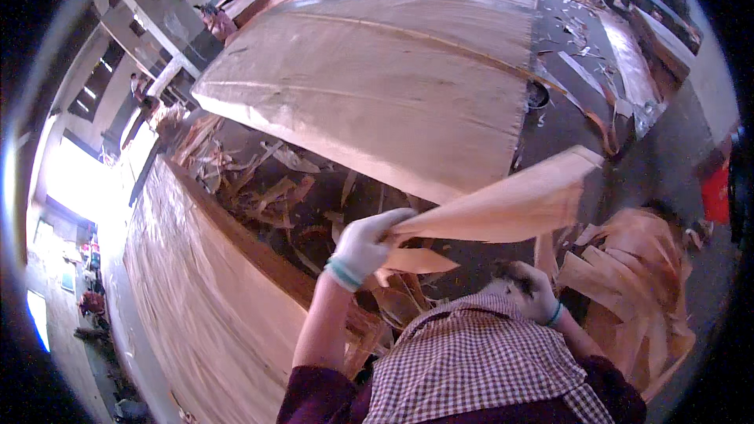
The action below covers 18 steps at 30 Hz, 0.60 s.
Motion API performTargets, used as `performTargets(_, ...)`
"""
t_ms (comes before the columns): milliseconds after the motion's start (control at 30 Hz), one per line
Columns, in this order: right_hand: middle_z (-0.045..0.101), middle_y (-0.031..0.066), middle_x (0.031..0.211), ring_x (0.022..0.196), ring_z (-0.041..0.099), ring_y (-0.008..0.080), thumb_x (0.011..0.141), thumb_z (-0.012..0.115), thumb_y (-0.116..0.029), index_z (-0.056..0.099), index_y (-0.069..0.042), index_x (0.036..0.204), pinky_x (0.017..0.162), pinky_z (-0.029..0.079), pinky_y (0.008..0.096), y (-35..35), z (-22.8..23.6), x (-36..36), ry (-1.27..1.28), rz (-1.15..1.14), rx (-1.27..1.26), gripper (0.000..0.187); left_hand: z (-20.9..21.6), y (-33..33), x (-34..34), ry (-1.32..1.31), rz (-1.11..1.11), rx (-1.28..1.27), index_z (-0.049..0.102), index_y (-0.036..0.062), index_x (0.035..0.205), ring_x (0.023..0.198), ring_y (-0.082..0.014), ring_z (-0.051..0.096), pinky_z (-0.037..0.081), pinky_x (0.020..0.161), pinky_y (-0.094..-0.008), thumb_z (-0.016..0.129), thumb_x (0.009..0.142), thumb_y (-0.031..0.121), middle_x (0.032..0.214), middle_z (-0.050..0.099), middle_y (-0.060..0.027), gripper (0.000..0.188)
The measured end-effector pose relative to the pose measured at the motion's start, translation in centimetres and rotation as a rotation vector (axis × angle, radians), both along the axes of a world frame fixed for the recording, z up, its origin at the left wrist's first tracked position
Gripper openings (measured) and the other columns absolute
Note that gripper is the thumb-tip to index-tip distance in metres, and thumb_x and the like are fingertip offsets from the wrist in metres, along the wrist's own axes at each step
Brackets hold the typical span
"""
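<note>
Veneer sheet (503, 208) gripped in gloved left hand (364, 247).

Gap between left hand (364, 245) and right hand (536, 292)
Veneer sheet (506, 206) blocks forward passage; heaped sheets (638, 283) crowd the right.

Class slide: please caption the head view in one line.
Gloved left hand grips a wood veneer piece near broad veneer sheets; gloved right hand beside checked cloth.

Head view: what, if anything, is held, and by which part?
The left hand grips a veneer sheet by its narrow left end; whether the right hand holds anything cannot be told.
</note>
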State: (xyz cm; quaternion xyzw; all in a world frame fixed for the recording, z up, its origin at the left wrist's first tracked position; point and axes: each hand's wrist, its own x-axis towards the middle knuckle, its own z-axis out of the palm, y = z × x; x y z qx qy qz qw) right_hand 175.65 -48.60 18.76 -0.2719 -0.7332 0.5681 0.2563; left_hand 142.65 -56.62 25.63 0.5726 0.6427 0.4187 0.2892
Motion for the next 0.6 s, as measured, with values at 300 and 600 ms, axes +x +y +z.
performTargets(300, 0.059, 0.0051, 0.098, 0.087, 0.056, 0.0138, 0.078, 0.054, 0.008, 0.059, 0.000, 0.110, 0.078, 0.046, 0.0271, 12.3, -1.6, -16.4, -0.017, -0.250, 0.205, 0.034, 0.9, -6.2, -17.9, -0.017, 0.461, -0.082, 0.061, -0.0057, 0.105, 0.093, -0.0153, 0.059, 0.045, 0.085, -0.0269, 0.039, 0.067, -0.014, 0.096, 0.065, -0.0084, 0.045)
performTargets(600, 0.057, -0.0001, 0.093, 0.079, 0.054, 0.0093, 0.077, 0.071, -0.014, 0.050, -0.001, 0.122, 0.069, 0.046, 0.0263, 26.0, -8.5, -38.5, 0.083, -0.224, -0.178, 0.052, 2.0, -0.4, -37.7, -0.025, 0.406, -0.255, 0.059, -0.0053, 0.107, 0.090, -0.0149, 0.059, 0.047, 0.083, -0.0271, 0.047, 0.074, -0.010, 0.097, 0.063, -0.0074, 0.036)
